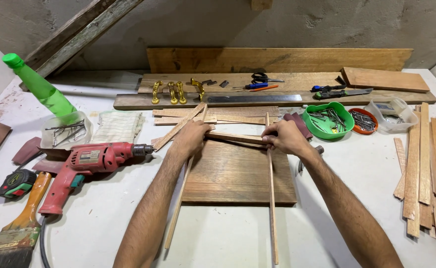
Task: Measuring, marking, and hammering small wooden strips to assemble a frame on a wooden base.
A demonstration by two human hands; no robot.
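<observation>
Wooden strip (235,137), thin, light, likely snappable, lies across the board (238,173); left hand (190,139) and right hand (285,138) clamp its ends.

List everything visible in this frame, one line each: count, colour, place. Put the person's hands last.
wooden board: one, brown, table centre.
thin strips: several, pale wood, across the board.
electric drill: one, red, left of board.
paintbrush: one, orange handle, lower left.
tape measure: one, black and green, far left.
spray bottle: one, green, upper left.
handles: four, gold, on rear plank.
steel ruler: one, grey, rear plank.
green bowl: one, holding nails.
offcuts: many, brown, right edge.
left hand: on a strip's left end.
right hand: on its right end.
</observation>
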